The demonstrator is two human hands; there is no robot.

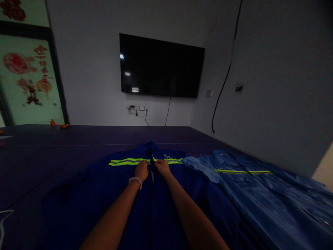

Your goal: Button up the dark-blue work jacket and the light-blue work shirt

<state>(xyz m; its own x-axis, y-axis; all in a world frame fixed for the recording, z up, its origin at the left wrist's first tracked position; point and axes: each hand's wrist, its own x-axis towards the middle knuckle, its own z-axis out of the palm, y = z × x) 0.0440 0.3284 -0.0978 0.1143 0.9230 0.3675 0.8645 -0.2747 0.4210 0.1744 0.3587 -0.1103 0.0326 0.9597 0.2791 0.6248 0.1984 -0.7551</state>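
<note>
Jacket [104,194], dark blue, flat beneath both hands. Left hand [142,171] and right hand [162,167], close together, each pinch a front edge, stripe [125,161] just beyond. Risk: uneven pull may skew the front.

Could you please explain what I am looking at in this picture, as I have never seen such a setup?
There is no machine here: a person wears a camera on the head, looking forward and down, so the two bare arms are their own. The left hand and right hand each pinch one front edge of a dark blue jacket with a yellow reflective stripe, spread flat on a dark surface. A lighter blue jacket lies beside it on the right, and a television hangs on the wall.
</note>
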